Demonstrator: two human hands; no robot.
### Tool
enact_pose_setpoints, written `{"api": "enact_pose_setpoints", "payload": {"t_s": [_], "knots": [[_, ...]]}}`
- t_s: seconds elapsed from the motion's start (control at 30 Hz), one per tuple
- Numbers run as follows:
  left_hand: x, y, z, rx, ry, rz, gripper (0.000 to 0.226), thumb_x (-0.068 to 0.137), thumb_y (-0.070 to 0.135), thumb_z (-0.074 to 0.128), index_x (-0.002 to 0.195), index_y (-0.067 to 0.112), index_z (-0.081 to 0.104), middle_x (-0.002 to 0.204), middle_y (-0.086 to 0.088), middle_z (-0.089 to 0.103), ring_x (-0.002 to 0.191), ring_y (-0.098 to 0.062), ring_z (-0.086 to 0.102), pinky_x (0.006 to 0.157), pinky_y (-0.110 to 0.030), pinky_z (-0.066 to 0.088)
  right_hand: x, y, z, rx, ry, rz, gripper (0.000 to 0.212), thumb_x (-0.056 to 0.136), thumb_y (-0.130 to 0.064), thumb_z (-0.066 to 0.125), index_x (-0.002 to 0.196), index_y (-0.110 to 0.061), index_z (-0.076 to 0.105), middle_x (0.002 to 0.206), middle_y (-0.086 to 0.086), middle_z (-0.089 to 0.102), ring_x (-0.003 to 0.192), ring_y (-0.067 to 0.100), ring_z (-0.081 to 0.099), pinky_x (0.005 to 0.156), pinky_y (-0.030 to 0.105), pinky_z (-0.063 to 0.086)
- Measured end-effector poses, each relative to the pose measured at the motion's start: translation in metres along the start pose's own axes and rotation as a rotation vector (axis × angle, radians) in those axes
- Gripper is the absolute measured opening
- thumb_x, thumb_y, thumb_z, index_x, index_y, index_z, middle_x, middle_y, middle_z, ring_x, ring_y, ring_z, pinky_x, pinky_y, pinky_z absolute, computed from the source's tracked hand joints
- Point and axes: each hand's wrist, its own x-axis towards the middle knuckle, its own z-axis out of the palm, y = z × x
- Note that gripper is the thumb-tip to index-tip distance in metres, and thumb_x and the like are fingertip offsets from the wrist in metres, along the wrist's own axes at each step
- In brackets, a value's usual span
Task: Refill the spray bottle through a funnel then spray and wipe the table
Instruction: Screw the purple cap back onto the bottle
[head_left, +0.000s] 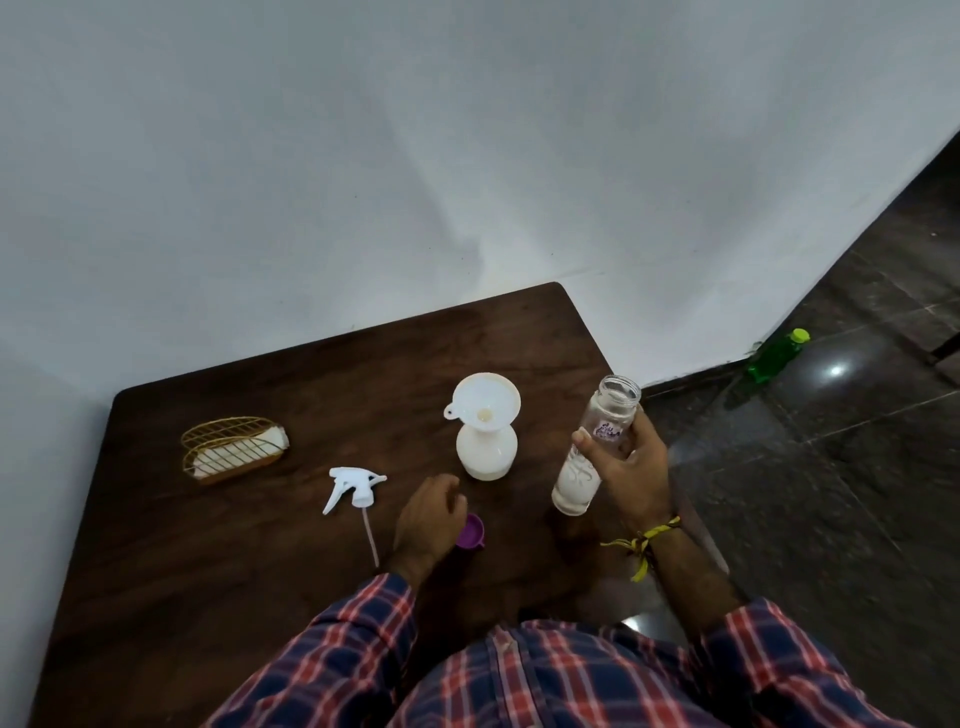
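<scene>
Dark wooden table (218, 571) bearing a gold wire holder (232, 447) with white cloth, detached spray head (353, 486), purple cap (471, 531), white spray bottle (487, 452) topped by funnel (485, 401).

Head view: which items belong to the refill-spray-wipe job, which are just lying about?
Job:
- white round spray bottle with white plastic funnel in its neck
- white trigger sprayer head
- clear open bottle in right hand
- purple cap by left hand
- gold wire holder of white napkins

Lying about:
- green bottle on floor

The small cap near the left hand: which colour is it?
Purple, seen in the head view: small plastic cap.
</scene>
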Motion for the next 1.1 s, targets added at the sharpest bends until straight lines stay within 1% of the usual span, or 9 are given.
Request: {"api": "enact_pose_setpoints", "payload": {"t_s": [0.1, 0.2, 0.3, 0.4, 0.53, 0.67, 0.8, 0.97, 1.1], "knots": [[-0.002, -0.002, 0.017, 0.107, -0.271, 0.055, 0.07, 0.083, 0.051, 0.068, 0.143, 0.027, 0.043, 0.146, -0.001, 0.045, 0.136, -0.019, 0.04, 0.112, -0.037, 0.036, -0.01, 0.001, -0.003, -0.083, -0.013, -0.031, 0.053, 0.072, -0.011, 0.085, 0.118, -0.01, 0.06, 0.107, 0.006, 0.071, 0.098, 0.02, 0.069, 0.087, 0.043, 0.057], [-0.005, -0.001, 0.027, 0.28, -0.339, 0.095, 0.076, 0.079, 0.048, 0.072, 0.145, 0.029, 0.038, 0.152, -0.005, 0.034, 0.141, -0.026, 0.031, 0.115, -0.041, 0.032, -0.02, -0.002, -0.006, -0.134, -0.052, -0.046, 0.054, 0.072, -0.013, 0.085, 0.119, -0.012, 0.06, 0.108, 0.0, 0.071, 0.099, 0.015, 0.069, 0.087, 0.044, 0.058], [-0.006, -0.001, 0.029, 0.309, -0.277, 0.138, 0.059, 0.083, 0.038, 0.071, 0.136, 0.025, 0.048, 0.143, -0.004, 0.041, 0.134, -0.024, 0.038, 0.11, -0.035, 0.036, -0.025, -0.005, -0.007, -0.214, -0.081, -0.082, 0.054, 0.071, -0.018, 0.086, 0.118, -0.014, 0.06, 0.109, -0.003, 0.07, 0.101, 0.013, 0.068, 0.087, 0.046, 0.057], [-0.01, 0.002, 0.022, 0.185, -0.227, 0.157, 0.057, 0.083, 0.042, 0.07, 0.133, 0.025, 0.05, 0.137, -0.002, 0.048, 0.129, -0.02, 0.043, 0.108, -0.033, 0.038, -0.028, -0.009, -0.006, -0.254, -0.127, -0.112, 0.056, 0.071, -0.022, 0.085, 0.12, -0.017, 0.059, 0.112, -0.004, 0.07, 0.104, 0.012, 0.066, 0.09, 0.045, 0.055], [-0.031, 0.018, -0.004, -0.118, -0.098, 0.254, 0.046, 0.083, 0.052, 0.067, 0.122, 0.029, 0.06, 0.112, 0.009, 0.054, 0.103, -0.007, 0.054, 0.086, -0.02, 0.048, -0.037, -0.016, 0.001, -0.3, -0.234, -0.193, 0.058, 0.072, -0.019, 0.086, 0.123, -0.014, 0.058, 0.116, -0.003, 0.068, 0.108, 0.01, 0.064, 0.093, 0.038, 0.054], [-0.067, 0.035, -0.034, -0.478, 0.242, 0.386, 0.029, 0.089, 0.041, 0.064, 0.11, 0.02, 0.063, 0.106, 0.009, 0.061, 0.099, -0.007, 0.06, 0.081, -0.023, 0.053, -0.05, -0.014, 0.011, -0.335, -0.368, -0.223, 0.062, 0.07, -0.028, 0.085, 0.125, -0.017, 0.058, 0.12, -0.005, 0.067, 0.11, 0.011, 0.063, 0.092, 0.041, 0.053], [-0.083, 0.053, -0.056, -0.851, 0.525, 0.289, 0.02, 0.093, 0.023, 0.065, 0.106, 0.012, 0.055, 0.102, -0.001, 0.065, 0.094, -0.016, 0.065, 0.082, -0.026, 0.052, -0.067, -0.017, 0.027, -0.365, -0.469, -0.246, 0.065, 0.068, -0.032, 0.086, 0.126, -0.019, 0.059, 0.121, -0.008, 0.066, 0.11, 0.009, 0.063, 0.091, 0.042, 0.053], [-0.086, 0.075, -0.071, -1.122, 0.491, 0.243, 0.021, 0.098, 0.013, 0.056, 0.112, 0.006, 0.043, 0.113, -0.014, 0.064, 0.108, -0.029, 0.065, 0.092, -0.046, 0.053, -0.083, -0.028, 0.054, -0.387, -0.53, -0.299, 0.066, 0.073, -0.045, 0.08, 0.129, -0.022, 0.056, 0.122, -0.011, 0.064, 0.11, 0.005, 0.061, 0.09, 0.036, 0.052], [-0.088, 0.075, -0.071, -0.946, 0.515, 0.276, 0.026, 0.096, 0.021, 0.06, 0.12, 0.017, 0.051, 0.119, -0.003, 0.061, 0.111, -0.025, 0.061, 0.091, -0.052, 0.053, -0.089, -0.035, 0.066, -0.411, -0.503, -0.353, 0.065, 0.079, -0.052, 0.072, 0.133, -0.022, 0.053, 0.124, -0.009, 0.064, 0.112, 0.008, 0.06, 0.091, 0.037, 0.052]]}}
